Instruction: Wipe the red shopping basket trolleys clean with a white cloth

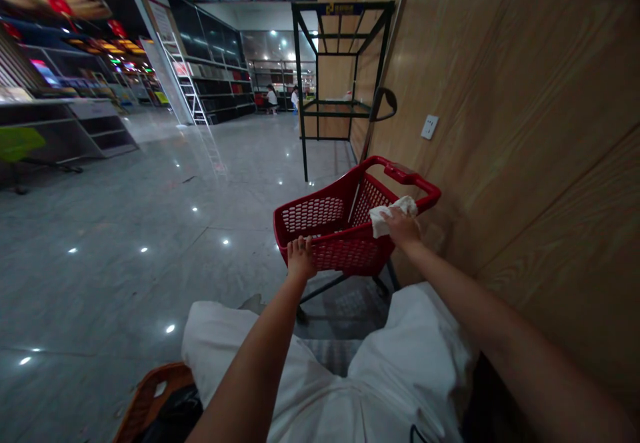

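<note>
In front of my knees stands a red plastic shopping cart [345, 251] with perforated sides and a looped handle. My left hand [301, 256] grips its near rim toward the front end, fingers curled over the edge. A white cloth [383, 221] is bunched under my right hand [401, 227], which presses it onto the near rim close to the handle. Part of the cloth hangs down the cart's outer side. My right palm and the cloth's underside are hidden.
A wood-panelled wall [500, 129] with a socket [429, 127] rises close on the right. Behind the cart is a dark metal frame rack [303, 96]. An orange basket [150, 396] with a black bag sits at my lower left. A ladder [187, 86] and two people are farther back.
</note>
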`<action>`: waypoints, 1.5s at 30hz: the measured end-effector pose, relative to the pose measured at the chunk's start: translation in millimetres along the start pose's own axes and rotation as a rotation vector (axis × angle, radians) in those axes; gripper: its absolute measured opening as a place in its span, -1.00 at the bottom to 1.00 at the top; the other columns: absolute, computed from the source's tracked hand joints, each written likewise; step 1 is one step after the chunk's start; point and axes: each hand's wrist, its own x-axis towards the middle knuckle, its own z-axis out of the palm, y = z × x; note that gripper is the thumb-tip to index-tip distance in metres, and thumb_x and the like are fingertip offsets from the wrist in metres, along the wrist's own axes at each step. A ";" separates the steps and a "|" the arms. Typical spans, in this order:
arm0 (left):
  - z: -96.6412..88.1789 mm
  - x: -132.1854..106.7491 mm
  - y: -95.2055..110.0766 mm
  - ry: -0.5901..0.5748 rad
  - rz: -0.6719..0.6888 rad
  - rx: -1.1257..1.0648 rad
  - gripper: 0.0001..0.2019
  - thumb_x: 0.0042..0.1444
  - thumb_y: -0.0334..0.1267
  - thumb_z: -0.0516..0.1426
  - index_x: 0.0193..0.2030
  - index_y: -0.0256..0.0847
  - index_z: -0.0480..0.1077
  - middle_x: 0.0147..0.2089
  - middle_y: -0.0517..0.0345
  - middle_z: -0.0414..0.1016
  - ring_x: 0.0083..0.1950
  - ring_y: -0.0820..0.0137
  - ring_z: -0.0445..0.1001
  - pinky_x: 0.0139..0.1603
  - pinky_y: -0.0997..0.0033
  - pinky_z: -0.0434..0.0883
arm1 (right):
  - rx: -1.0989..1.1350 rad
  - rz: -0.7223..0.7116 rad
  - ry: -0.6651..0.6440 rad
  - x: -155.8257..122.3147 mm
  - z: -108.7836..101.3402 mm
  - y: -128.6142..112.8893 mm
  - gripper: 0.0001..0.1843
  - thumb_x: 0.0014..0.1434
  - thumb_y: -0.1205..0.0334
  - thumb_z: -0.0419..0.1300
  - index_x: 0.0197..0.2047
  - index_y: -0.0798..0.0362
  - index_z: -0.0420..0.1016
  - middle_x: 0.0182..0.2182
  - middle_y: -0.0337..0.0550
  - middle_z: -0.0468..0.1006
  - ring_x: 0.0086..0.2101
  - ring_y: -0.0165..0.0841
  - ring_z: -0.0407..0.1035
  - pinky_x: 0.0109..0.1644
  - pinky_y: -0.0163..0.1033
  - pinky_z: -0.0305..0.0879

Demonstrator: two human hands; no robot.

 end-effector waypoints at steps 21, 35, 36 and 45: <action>-2.4 -4.1 19.9 -0.001 -0.045 -0.064 -0.18 -0.19 -0.21 0.12 0.27 -0.42 0.02 0.29 -0.32 0.06 0.26 -0.04 0.05 0.27 -0.07 -0.09 | 0.066 -0.012 -0.017 -0.2 9.8 -34.6 -0.62 0.27 0.34 -0.07 0.06 -0.02 0.42 0.03 -0.01 0.42 0.04 -0.19 0.23 0.10 -0.08 0.08; -3.2 -9.9 11.5 0.032 -0.020 -0.134 -0.32 -0.14 -0.21 0.13 0.19 -0.19 0.07 0.18 -0.12 0.16 0.18 0.07 0.13 0.22 0.02 -0.01 | 0.173 -0.226 -0.023 -12.4 13.1 -76.9 -0.49 0.27 0.42 -0.11 0.19 -0.18 0.29 0.01 -0.08 0.40 0.01 -0.24 0.21 0.12 -0.07 0.03; -2.9 -9.5 12.0 0.028 -0.020 -0.130 -0.31 -0.15 -0.21 0.13 0.19 -0.20 0.06 0.17 -0.12 0.16 0.17 0.07 0.13 0.23 0.02 -0.02 | 0.149 -0.179 -0.019 -12.8 11.8 -61.3 -0.49 0.26 0.43 -0.12 0.18 -0.16 0.31 0.01 -0.08 0.40 0.01 -0.24 0.21 0.13 -0.07 0.02; 0.1 -6.6 27.7 0.043 -0.059 -0.133 -0.32 -0.15 -0.19 0.14 0.18 -0.28 0.11 0.24 -0.19 0.13 0.19 0.03 0.13 0.25 -0.01 -0.04 | 0.244 -0.012 0.010 -17.2 8.8 -126.4 -0.59 0.21 0.04 0.03 0.08 -0.05 0.38 0.02 -0.01 0.36 0.06 -0.10 0.12 0.21 0.11 -0.16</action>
